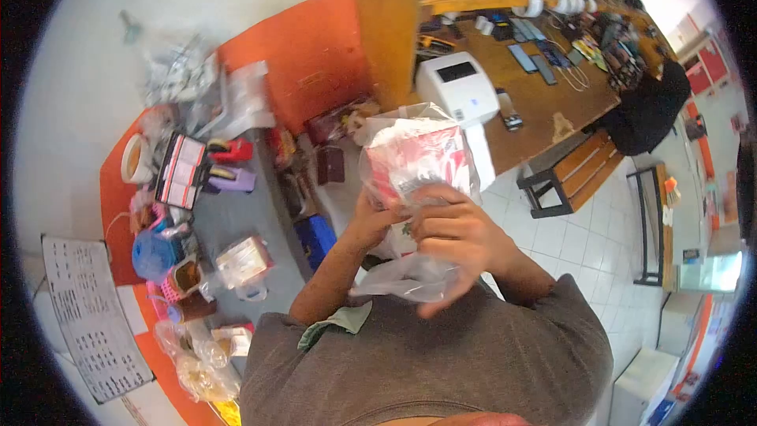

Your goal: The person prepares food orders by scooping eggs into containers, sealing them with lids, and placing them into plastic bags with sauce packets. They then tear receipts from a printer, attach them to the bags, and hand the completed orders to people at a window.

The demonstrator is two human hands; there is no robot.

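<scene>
A clear plastic bag [410,278] is held up in front of my chest, with a red and white package [418,159] inside its far end. My left hand [372,225] grips the bag from the left, its fingertips partly hidden by the wrap. Curled over the near side of the package, my right hand [456,229] closes on the plastic; it is slightly blurred. The loose end of the bag hangs toward my shirt.
A white label printer [457,83] stands on the wooden desk [564,128] with phones and cables. On the left, a grey table [233,229] carries tape dispensers [230,150] and a wrapped box [243,262]. A person in black [650,110] sits by a wooden bench [587,177].
</scene>
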